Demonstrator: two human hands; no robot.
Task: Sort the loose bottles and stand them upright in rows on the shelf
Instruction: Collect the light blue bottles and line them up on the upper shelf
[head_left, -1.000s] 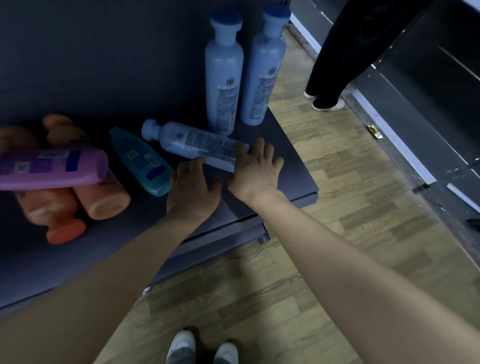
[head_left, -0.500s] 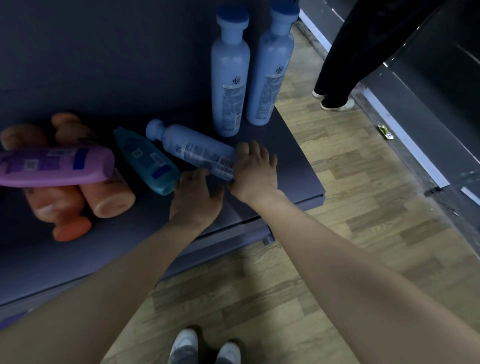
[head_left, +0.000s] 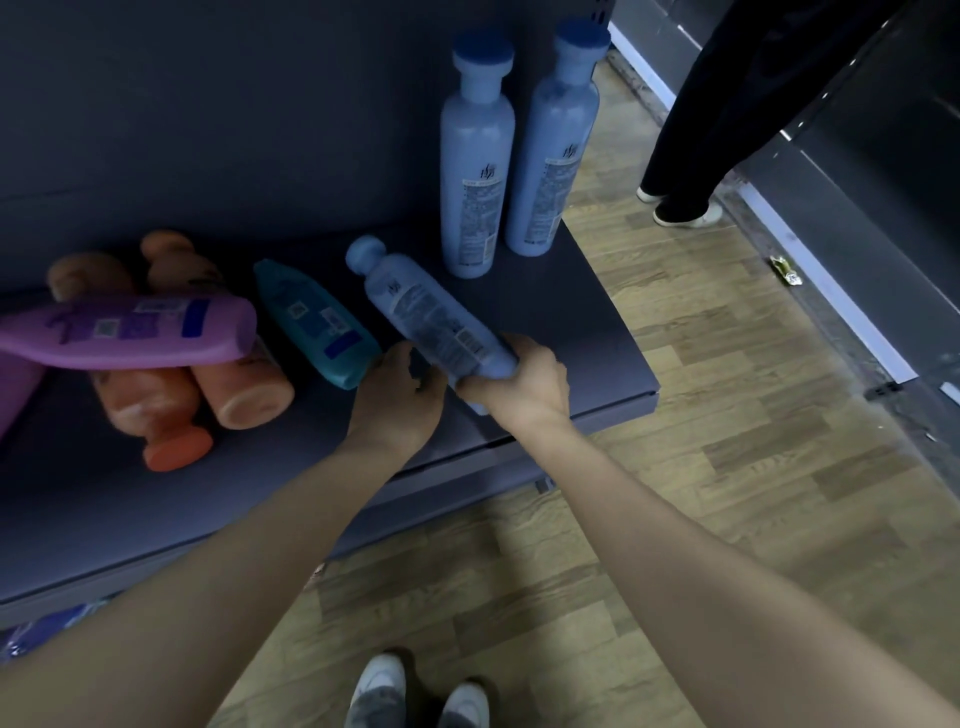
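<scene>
Right now the right hand (head_left: 519, 387) grips the base end of a pale blue plastic bottle with a round blue cap (head_left: 421, 312). The bottle lies slanted on the dark grey shelf (head_left: 597, 332), its cap pointing away from the hand and leftward. The left hand (head_left: 397, 402) sits just left of that base with its fingers curled; I cannot tell whether it holds the bottle. Beyond the right hand, two tall pale blue bottles (head_left: 475, 171) stand upright side by side. Just left of the left hand lies a teal bottle (head_left: 317, 322), and further left are orange bottles (head_left: 244, 395) under a purple bottle (head_left: 130, 332).
</scene>
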